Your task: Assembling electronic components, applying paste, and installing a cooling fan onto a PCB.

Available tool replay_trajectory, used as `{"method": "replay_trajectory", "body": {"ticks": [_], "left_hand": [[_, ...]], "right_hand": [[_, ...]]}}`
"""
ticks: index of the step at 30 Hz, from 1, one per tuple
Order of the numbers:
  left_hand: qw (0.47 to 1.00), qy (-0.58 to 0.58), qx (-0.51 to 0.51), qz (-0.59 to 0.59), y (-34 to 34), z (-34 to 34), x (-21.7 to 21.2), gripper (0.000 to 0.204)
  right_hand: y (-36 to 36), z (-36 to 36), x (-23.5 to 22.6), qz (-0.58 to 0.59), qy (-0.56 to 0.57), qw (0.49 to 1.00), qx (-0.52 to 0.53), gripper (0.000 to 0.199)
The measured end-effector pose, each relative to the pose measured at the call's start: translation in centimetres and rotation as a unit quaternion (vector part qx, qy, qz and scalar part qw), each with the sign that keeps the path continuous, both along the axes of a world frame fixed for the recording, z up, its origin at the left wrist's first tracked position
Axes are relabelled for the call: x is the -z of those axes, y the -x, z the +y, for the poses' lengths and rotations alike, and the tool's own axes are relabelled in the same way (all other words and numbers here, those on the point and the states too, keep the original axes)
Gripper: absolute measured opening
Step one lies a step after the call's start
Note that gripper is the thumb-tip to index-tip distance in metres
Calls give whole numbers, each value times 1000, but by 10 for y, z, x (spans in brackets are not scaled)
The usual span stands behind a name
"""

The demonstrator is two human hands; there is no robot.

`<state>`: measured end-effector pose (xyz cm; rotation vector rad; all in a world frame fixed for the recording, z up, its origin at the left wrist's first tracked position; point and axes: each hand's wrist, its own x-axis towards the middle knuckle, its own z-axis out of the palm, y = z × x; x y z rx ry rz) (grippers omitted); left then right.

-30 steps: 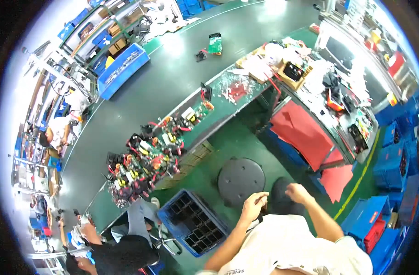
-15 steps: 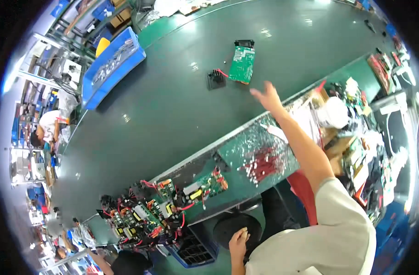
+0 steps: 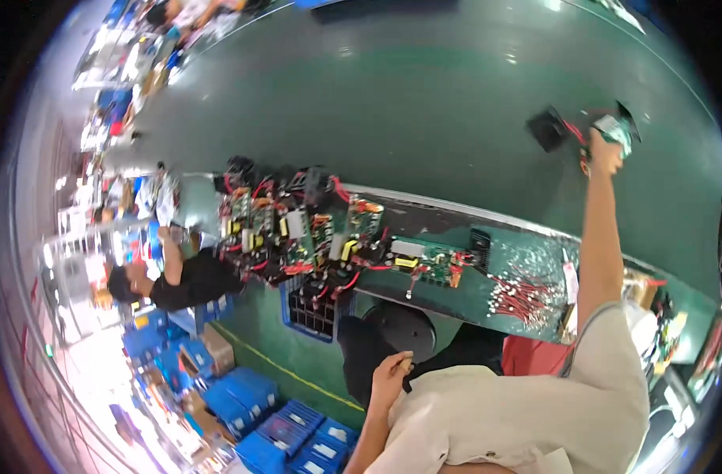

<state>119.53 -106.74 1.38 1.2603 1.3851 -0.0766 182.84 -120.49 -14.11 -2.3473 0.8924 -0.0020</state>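
Observation:
My right arm is stretched out to the far right, where my right hand (image 3: 607,156) grips a green circuit board (image 3: 614,129) over the green surface. A black end panel (image 3: 629,120) is at the board's far end, and red wires lead to a black square part (image 3: 546,129) beside it. Motion blurs this group. Low near my lap, my left hand (image 3: 392,370) is closed, its fingertips pinched around something small and brownish. Another circuit board (image 3: 428,259) lies on the narrow workbench ahead, left of a heap of short red wires (image 3: 525,300).
Wired circuit boards (image 3: 297,229) are piled along the bench's left part. A blue crate (image 3: 309,316) stands below them, beside a round black stool (image 3: 400,328). A person in black (image 3: 191,276) is at the left, above stacked blue bins (image 3: 238,399).
The view has swung left, so the benches sit further right in it. My right hand has gone from open beside the green circuit board to gripping it. My left hand stays closed near my lap.

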Motion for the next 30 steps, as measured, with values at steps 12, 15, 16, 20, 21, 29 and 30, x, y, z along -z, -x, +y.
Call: {"method": "replay_trajectory", "body": {"ticks": [12,15,16,20,21,29,30], "left_hand": [[955,79,252,-133,-23,148,50,22],[929,149,296,-162,-29,223,52,21],[921,132,310,-197,-25,245,53,21],[900,165,292,-279,-16,307,29,20],[902,174,270,-287,-9,323,22,19],[772,99,515,-359,30,421,-28,20],[727,81,575,-366,17,431,-58,22]], "right_hand": [[145,-68,-100,-143,-652,744,38,27],[243,15,-152,-165,-695,700,-8,31],[284,61,-169,-192,-703,685,-22,31],[401,120,-146,-320,-623,708,-95,26],[435,164,-145,-320,-590,736,-89,24],[552,329,-103,48,-778,615,121,38],[556,337,-89,43,-777,620,102,42]]}}
